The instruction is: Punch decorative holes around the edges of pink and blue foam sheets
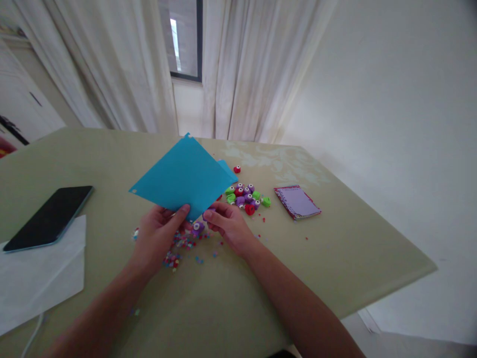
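A square sheet of blue paper (184, 176) is tilted up above the table, with small cut-outs at its far and left corners. My left hand (158, 233) is closed on its near edge, thumb on top. My right hand (229, 223) pinches a small purple craft punch (208, 214) beside the sheet's near right edge; the fingers partly cover it. Another purple punch (198, 228) with a white round button shows between my hands. Below them lie scattered bits of coloured paper confetti (182, 241). Several red, green and purple punches (242, 195) are grouped just beyond my right hand.
On the right lies a stack of paper squares (298, 201), lilac on top, with cut edges. More blue paper (228, 170) and a lone red punch (237, 169) are behind the held sheet. To the left, a dark phone (48, 219) rests partly on white paper (44, 278).
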{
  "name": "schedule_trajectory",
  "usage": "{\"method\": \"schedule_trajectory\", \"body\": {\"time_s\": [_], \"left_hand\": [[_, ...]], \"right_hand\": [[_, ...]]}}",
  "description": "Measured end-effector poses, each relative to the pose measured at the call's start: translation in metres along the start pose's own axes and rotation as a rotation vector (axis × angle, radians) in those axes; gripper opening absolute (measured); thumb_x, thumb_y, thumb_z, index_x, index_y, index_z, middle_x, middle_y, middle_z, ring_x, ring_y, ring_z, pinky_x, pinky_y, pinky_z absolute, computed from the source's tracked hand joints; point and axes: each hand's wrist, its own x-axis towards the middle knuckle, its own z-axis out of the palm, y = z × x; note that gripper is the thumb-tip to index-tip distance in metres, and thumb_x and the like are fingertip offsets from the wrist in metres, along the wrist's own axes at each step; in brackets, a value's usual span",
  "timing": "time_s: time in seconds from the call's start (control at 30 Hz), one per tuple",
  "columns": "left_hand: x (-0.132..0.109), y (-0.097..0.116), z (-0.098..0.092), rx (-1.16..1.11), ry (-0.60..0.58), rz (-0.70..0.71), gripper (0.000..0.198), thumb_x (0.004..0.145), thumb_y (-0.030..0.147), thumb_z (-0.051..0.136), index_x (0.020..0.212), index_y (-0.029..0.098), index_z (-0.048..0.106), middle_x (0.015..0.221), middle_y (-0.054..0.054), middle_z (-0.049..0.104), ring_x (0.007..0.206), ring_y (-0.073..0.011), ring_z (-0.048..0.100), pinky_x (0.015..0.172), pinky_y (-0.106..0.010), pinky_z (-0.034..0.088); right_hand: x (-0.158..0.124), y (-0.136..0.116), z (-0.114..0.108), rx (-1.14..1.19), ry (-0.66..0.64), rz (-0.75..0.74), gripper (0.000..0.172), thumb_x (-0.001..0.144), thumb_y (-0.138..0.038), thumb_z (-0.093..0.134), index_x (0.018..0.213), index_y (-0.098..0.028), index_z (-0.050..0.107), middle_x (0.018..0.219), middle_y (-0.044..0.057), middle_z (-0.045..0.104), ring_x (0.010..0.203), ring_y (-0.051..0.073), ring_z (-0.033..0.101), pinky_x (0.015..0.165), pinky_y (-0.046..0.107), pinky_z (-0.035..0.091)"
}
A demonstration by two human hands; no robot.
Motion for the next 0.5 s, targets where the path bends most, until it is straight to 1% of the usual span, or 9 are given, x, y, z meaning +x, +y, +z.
{"method": "schedule_trajectory", "body": {"time_s": [0.07, 0.17, 0.33, 0.5], "left_hand": [[0.0005, -0.0003, 0.0007, -0.013, 0.021, 0.006, 0.052, 0.073, 0.062, 0.09, 0.094, 0.02, 0.068, 0.066, -0.001, 0.074, 0.056, -0.0184, 0.065, 0.052, -0.027, 0.049], [0.0011, -0.0009, 0.001, -0.015, 0.041, -0.001, 0.051, 0.072, 0.061, 0.091, 0.092, 0.019, 0.069, 0.066, -0.001, 0.074, 0.055, -0.0167, 0.063, 0.052, -0.026, 0.048], [0.0012, -0.0022, -0.0003, -0.015, 0.013, -0.008, 0.051, 0.073, 0.06, 0.091, 0.093, 0.019, 0.07, 0.066, -0.002, 0.074, 0.057, -0.0184, 0.066, 0.054, -0.027, 0.05], [0.0018, -0.0025, -0.0002, -0.031, 0.009, 0.009, 0.047, 0.075, 0.059, 0.09, 0.091, 0.02, 0.069, 0.065, -0.001, 0.073, 0.058, -0.0189, 0.067, 0.056, -0.028, 0.052]], "right_hand": [[-0.0006, 0.0, 0.0008, -0.008, -0.014, 0.006, 0.046, 0.068, -0.054, 0.099, 0.092, -0.02, 0.08, 0.08, -0.002, 0.069, 0.065, 0.009, 0.053, 0.063, 0.025, 0.04], [-0.0005, 0.0009, 0.0013, -0.001, -0.001, 0.014, 0.047, 0.066, -0.054, 0.1, 0.092, -0.02, 0.08, 0.079, -0.002, 0.07, 0.066, 0.01, 0.054, 0.063, 0.025, 0.04], [0.001, 0.0032, -0.0003, -0.014, 0.034, 0.011, 0.047, 0.067, -0.054, 0.099, 0.093, -0.02, 0.08, 0.079, -0.002, 0.069, 0.066, 0.01, 0.053, 0.063, 0.026, 0.038], [-0.0001, 0.0007, 0.001, -0.062, -0.001, -0.011, 0.044, 0.069, -0.054, 0.097, 0.093, -0.021, 0.08, 0.076, -0.002, 0.068, 0.063, 0.01, 0.051, 0.063, 0.027, 0.038]]}}
